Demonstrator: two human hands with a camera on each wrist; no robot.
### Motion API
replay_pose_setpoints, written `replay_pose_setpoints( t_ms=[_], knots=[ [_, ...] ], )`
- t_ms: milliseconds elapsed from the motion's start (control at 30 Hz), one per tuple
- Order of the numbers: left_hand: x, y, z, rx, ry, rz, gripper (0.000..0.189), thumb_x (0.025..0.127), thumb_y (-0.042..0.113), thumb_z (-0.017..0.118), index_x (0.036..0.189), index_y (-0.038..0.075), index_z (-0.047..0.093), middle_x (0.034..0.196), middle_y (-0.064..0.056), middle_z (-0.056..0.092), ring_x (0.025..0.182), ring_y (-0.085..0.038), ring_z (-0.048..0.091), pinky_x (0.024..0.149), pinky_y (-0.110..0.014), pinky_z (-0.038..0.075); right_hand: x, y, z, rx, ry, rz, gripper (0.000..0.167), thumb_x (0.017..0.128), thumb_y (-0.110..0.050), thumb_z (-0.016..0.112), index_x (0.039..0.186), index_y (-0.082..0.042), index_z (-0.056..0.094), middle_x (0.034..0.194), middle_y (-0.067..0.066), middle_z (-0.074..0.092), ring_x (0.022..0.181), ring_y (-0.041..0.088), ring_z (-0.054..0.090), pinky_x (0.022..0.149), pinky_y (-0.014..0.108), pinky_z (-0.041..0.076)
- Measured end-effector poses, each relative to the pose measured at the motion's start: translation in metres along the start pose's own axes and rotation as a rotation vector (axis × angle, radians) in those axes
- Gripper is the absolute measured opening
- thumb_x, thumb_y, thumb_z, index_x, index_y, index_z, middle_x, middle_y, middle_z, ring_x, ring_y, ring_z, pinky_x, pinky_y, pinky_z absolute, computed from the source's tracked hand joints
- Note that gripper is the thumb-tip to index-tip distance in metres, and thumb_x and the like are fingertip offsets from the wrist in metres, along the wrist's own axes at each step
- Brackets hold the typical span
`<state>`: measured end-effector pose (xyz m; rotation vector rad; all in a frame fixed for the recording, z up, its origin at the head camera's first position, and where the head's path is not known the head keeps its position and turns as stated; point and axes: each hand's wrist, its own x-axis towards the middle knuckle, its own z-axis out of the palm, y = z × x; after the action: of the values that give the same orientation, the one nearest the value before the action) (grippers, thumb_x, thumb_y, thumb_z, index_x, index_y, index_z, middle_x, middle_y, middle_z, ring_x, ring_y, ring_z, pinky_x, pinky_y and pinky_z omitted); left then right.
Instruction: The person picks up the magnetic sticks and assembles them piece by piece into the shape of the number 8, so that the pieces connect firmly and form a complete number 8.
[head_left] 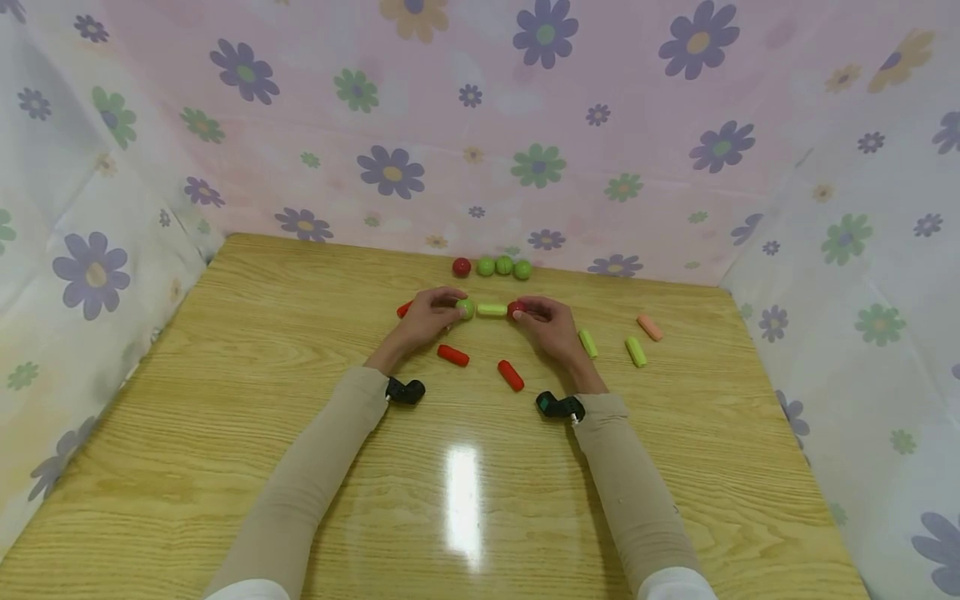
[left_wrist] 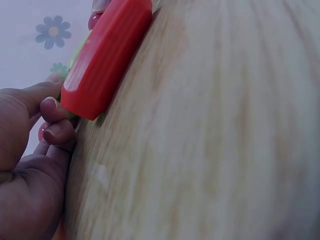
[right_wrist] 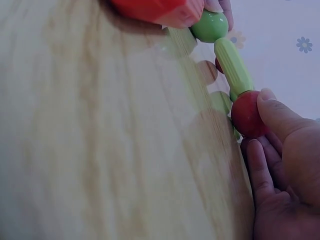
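Note:
My left hand point(head_left: 431, 318) pinches a glossy green ball point(head_left: 467, 309) between thumb and fingers. With its thumb and fingers, my right hand point(head_left: 553, 330) holds a dark red ball point(head_left: 515, 311). Between the balls runs a yellow-green ridged rod point(right_wrist: 233, 67), lined up end to end with both. In the right wrist view, the rod's ends meet the two balls, and the row appears slightly above the wooden table. A red ridged rod point(left_wrist: 107, 57) fills the front of the left wrist view and hides most of the green ball there.
Another red ball point(head_left: 461, 267) and three green balls point(head_left: 504, 265) line the table's back edge. Red rods point(head_left: 511, 375) lie before the hands, one partly behind the left hand. Right of the right hand are two yellow-green rods point(head_left: 636, 352) and a salmon rod point(head_left: 649, 327). Flowered cloth surrounds the table.

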<state>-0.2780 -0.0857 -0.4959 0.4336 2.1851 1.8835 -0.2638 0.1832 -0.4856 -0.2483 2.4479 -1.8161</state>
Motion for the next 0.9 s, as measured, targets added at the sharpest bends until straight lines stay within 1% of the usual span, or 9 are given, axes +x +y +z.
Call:
replay_pose_setpoints(
  t_ms=[100, 167, 267, 333, 533, 700, 800, 900],
  knots=[
    [0.000, 0.000, 0.000, -0.002, -0.004, 0.004, 0.031, 0.100, 0.007, 0.064, 0.131, -0.001, 0.062, 0.134, -0.022, 0.060, 0.102, -0.025, 0.065, 0.067, -0.023, 0.049, -0.005, -0.015, 0.000, -0.005, -0.013, 0.011, 0.038, 0.098, -0.007, 0.068, 0.133, 0.008, 0.061, 0.127, 0.028, 0.064, 0.119, 0.035, 0.062, 0.090, 0.018, 0.052],
    [0.000, 0.001, 0.000, -0.002, -0.007, 0.004, 0.031, 0.100, 0.007, 0.064, 0.130, -0.001, 0.062, 0.134, -0.022, 0.061, 0.099, -0.025, 0.065, 0.066, -0.024, 0.049, -0.009, -0.024, 0.000, -0.024, -0.017, 0.017, 0.038, 0.098, -0.006, 0.067, 0.132, 0.009, 0.061, 0.127, 0.029, 0.065, 0.118, 0.036, 0.063, 0.090, 0.019, 0.053],
    [-0.001, 0.001, 0.000, 0.006, -0.011, 0.002, 0.032, 0.099, 0.008, 0.066, 0.130, 0.000, 0.063, 0.133, -0.021, 0.061, 0.100, -0.026, 0.066, 0.067, -0.025, 0.049, -0.011, -0.027, 0.001, -0.053, -0.018, 0.015, 0.038, 0.098, -0.007, 0.067, 0.132, 0.009, 0.061, 0.126, 0.028, 0.065, 0.118, 0.035, 0.064, 0.092, 0.021, 0.053],
    [-0.001, 0.002, 0.000, 0.015, -0.012, 0.001, 0.032, 0.099, 0.009, 0.067, 0.130, 0.000, 0.063, 0.132, -0.022, 0.062, 0.102, -0.029, 0.066, 0.069, -0.026, 0.050, -0.009, -0.023, 0.001, -0.065, -0.018, 0.004, 0.038, 0.098, -0.008, 0.068, 0.132, 0.009, 0.062, 0.126, 0.028, 0.065, 0.117, 0.035, 0.064, 0.094, 0.024, 0.054],
    [-0.001, 0.002, 0.001, 0.049, -0.006, -0.001, 0.033, 0.099, 0.010, 0.068, 0.130, 0.001, 0.063, 0.134, -0.021, 0.061, 0.115, -0.036, 0.065, 0.082, -0.029, 0.053, 0.005, 0.007, -0.001, -0.060, -0.011, 0.005, 0.039, 0.098, -0.016, 0.071, 0.131, 0.002, 0.064, 0.126, 0.023, 0.066, 0.118, 0.032, 0.064, 0.098, 0.027, 0.053],
    [-0.001, 0.002, 0.002, 0.050, 0.004, -0.004, 0.033, 0.098, 0.010, 0.069, 0.129, 0.001, 0.064, 0.132, -0.020, 0.062, 0.116, -0.036, 0.064, 0.085, -0.034, 0.053, 0.006, 0.010, -0.001, -0.060, -0.010, 0.003, 0.037, 0.096, -0.017, 0.073, 0.129, 0.000, 0.066, 0.124, 0.021, 0.067, 0.114, 0.027, 0.065, 0.097, 0.027, 0.053],
    [-0.002, 0.002, 0.002, 0.057, 0.012, -0.004, 0.033, 0.098, 0.011, 0.069, 0.129, 0.002, 0.064, 0.132, -0.020, 0.062, 0.116, -0.035, 0.064, 0.087, -0.034, 0.053, 0.006, 0.009, -0.001, -0.065, -0.011, 0.001, 0.037, 0.096, -0.017, 0.073, 0.128, 0.000, 0.066, 0.123, 0.020, 0.067, 0.113, 0.027, 0.065, 0.096, 0.027, 0.053],
    [-0.002, 0.001, 0.002, 0.064, 0.020, -0.004, 0.034, 0.098, 0.011, 0.069, 0.130, 0.002, 0.064, 0.133, -0.020, 0.062, 0.116, -0.035, 0.064, 0.086, -0.032, 0.053, 0.006, 0.008, 0.000, -0.061, -0.011, -0.002, 0.038, 0.096, -0.017, 0.073, 0.129, 0.000, 0.066, 0.123, 0.021, 0.067, 0.115, 0.029, 0.065, 0.096, 0.028, 0.053]
  ],
)
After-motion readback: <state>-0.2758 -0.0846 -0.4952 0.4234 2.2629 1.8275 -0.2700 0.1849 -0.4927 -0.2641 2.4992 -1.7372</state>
